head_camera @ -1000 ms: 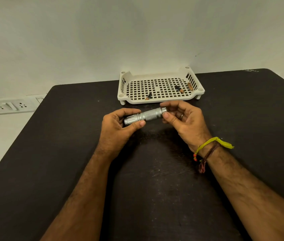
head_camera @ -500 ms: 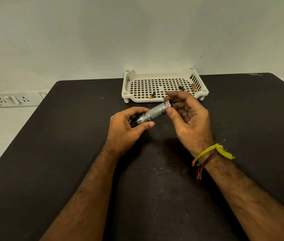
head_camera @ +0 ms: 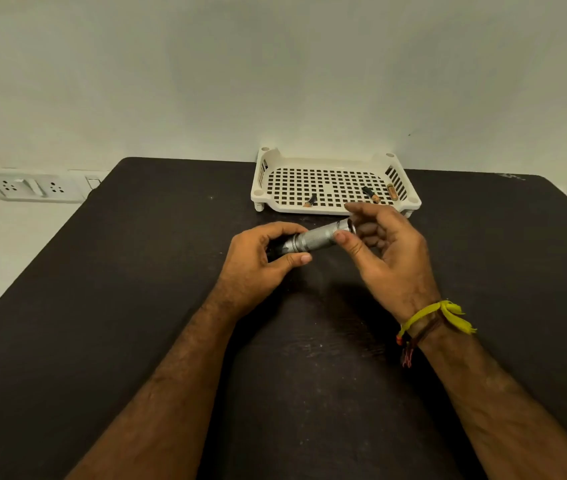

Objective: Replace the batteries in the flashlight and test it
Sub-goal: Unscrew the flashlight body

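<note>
A silver flashlight point(head_camera: 316, 239) is held just above the black table point(head_camera: 136, 271), its tail end tilted up toward the tray. My left hand point(head_camera: 258, 261) grips its head end, which hides the lens. My right hand point(head_camera: 382, 251) is at the tail end, thumb on the knurled barrel and index finger arched over the end; the other fingers are curled behind it. The tail rim shows between thumb and finger. Three small batteries lie in the white perforated tray point(head_camera: 268, 161): one at the front left point(head_camera: 310, 200) and two at the right point(head_camera: 370, 194), point(head_camera: 392, 191).
The tray stands at the table's far edge against a pale wall. A wall socket plate point(head_camera: 32, 187) is at the left, beyond the table's edge. A yellow thread band point(head_camera: 427, 313) is around my right wrist.
The flashlight has tilted, tail end rising toward the tray. My right hand has shifted around the tail end, its thumb now on the barrel. My left hand keeps its grip.
</note>
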